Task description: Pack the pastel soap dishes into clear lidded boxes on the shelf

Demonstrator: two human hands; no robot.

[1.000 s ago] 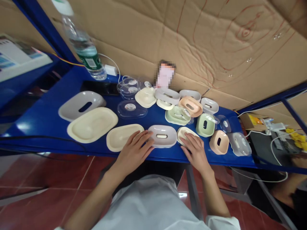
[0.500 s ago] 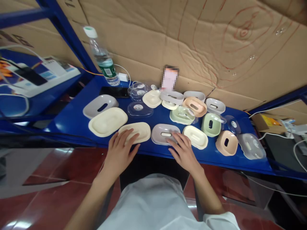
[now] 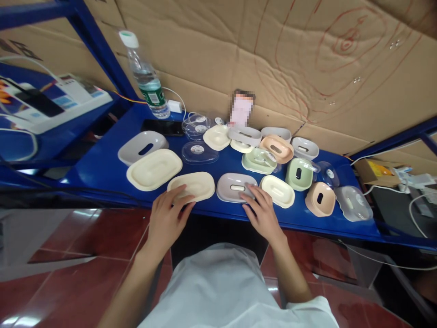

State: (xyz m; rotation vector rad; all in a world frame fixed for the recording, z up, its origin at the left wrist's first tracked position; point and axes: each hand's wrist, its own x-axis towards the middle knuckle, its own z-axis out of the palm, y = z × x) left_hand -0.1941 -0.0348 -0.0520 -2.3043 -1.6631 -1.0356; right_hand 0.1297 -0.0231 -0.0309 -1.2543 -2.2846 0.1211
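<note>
My left hand (image 3: 168, 214) is at the near left edge of a cream oval tray (image 3: 202, 183). Its fingertips lie over the rim, bent a little, with the thumb apart. Beside that tray, a grey oval soap dish (image 3: 226, 190) with a cream slot in its middle sits on the blue table. My right hand (image 3: 264, 213) reaches its spread fingers over the dish's right end, the thumb lower down. Whether the fingertips press on either piece is hard to tell. Just right of that hand lies a smaller cream tray (image 3: 280, 191); a larger cream tray (image 3: 154, 169) is at the left.
A grey slotted box (image 3: 131, 148), clear lids (image 3: 200, 154), a green box (image 3: 297, 183) and a peach box (image 3: 319, 207) stand around. Behind are a water bottle (image 3: 152, 86), a dark phone (image 3: 163, 127) and a cardboard wall (image 3: 205, 59). The blue table's (image 3: 102, 155) front edge is close.
My left hand has drawn slightly back and left, its fingers more bent and its thumb closer in. My right hand has shifted slightly toward the dish's right end. The trays look unmoved.
</note>
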